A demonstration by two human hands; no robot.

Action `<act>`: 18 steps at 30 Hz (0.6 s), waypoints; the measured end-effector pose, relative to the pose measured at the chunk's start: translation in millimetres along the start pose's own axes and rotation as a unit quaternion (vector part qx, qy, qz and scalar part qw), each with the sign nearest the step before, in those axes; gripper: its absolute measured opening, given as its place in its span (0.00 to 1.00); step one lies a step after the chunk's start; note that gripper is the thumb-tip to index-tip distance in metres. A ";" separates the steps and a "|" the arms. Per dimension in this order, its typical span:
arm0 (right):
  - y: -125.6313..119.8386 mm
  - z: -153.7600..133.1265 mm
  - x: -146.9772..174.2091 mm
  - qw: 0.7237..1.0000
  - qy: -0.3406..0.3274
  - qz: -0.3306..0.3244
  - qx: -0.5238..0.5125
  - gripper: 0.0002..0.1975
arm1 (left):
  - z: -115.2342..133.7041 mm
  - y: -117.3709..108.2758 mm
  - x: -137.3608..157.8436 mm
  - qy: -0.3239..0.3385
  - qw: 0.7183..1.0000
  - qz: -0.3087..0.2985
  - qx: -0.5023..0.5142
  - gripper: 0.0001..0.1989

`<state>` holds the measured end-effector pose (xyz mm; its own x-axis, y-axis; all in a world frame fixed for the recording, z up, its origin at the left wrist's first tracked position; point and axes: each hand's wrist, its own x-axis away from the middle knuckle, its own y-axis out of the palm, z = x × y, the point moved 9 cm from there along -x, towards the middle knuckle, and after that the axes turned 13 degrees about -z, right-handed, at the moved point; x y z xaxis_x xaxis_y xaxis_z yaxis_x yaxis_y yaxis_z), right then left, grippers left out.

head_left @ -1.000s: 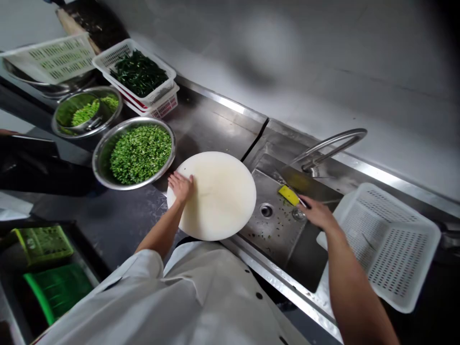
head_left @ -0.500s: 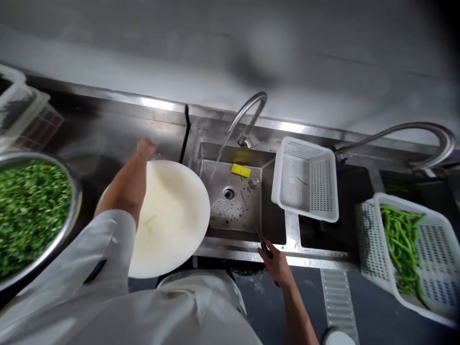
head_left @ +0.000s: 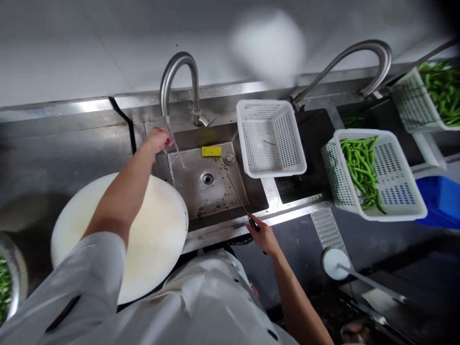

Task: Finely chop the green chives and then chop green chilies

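A knife (head_left: 237, 194) with a thin blade and dark handle is in my right hand (head_left: 263, 238), at the sink's front edge. Its blade slants up and left over the basin. My left hand (head_left: 160, 139) is at the sink's left rim, fingers curled, close beside the water running from the tap (head_left: 179, 60). Whether anything is inside those fingers is hidden. Below my left forearm lies a large round white cutting board (head_left: 161, 230). In the steel sink (head_left: 194, 191) are a yellow sponge (head_left: 211, 151), a drain and scattered green scraps.
A white perforated basket (head_left: 275, 171) stands right of the sink. Farther right, another basket (head_left: 395, 215) holds green beans (head_left: 361, 170), with a blue container (head_left: 438, 201) beside it. A metal bowl (head_left: 19, 278) of chopped greens is at the left edge.
My left hand has moved from beyond the cutting board rightward to the running water. My right hand still holds the knife. The view has shifted right, showing more baskets.
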<state>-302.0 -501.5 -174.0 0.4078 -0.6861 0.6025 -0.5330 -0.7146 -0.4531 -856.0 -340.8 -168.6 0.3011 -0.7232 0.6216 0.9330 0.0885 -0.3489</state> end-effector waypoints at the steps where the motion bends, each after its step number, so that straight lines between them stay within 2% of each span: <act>1: 1.1 0.4 -0.1 1.000 0.001 -0.003 -0.005 0.30 | 12.9 18.8 -4.8 -0.002 0.999 -0.027 0.030 0.09; 3: 2.7 -0.9 0.5 1.000 -0.005 -0.005 -0.016 0.29 | 33.5 49.5 -7.1 -0.025 0.989 -0.092 0.110 0.17; 5: 3.3 -3.7 1.7 0.999 -0.021 0.000 -0.028 0.28 | 51.0 62.7 0.1 -0.049 0.970 -0.142 0.192 0.23; 7: 4.4 -4.8 2.5 0.998 -0.034 0.004 -0.045 0.27 | 68.9 55.0 12.4 -0.044 0.954 -0.158 0.250 0.27; 9: 7.0 -3.8 1.9 0.997 -0.043 0.003 -0.063 0.27 | 86.8 35.3 26.8 -0.012 0.951 -0.153 0.269 0.30; 11: 10.6 -1.7 -0.2 0.996 -0.052 -0.001 -0.076 0.27 | 99.0 19.8 41.4 0.001 0.951 -0.149 0.271 0.32; 13: 14.3 0.5 -3.0 0.995 -0.061 -0.004 -0.082 0.27 | 107.5 18.2 52.9 -0.002 0.955 -0.158 0.251 0.31; 15: 17.7 1.4 -5.5 0.994 -0.071 -0.007 -0.085 0.27 | 115.9 32.7 58.8 0.000 0.962 -0.176 0.209 0.27; 18: 20.6 0.1 -6.3 0.993 -0.083 -0.007 -0.083 0.26 | 126.1 75.5 56.6 0.003 0.970 -0.207 0.129 0.23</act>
<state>-315.6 -512.0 -187.2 0.5253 -0.6999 0.4840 -0.6364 -0.7007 -0.3225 -743.6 -288.6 -71.3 -0.1096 -0.7377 0.6662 0.9922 -0.0413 0.1174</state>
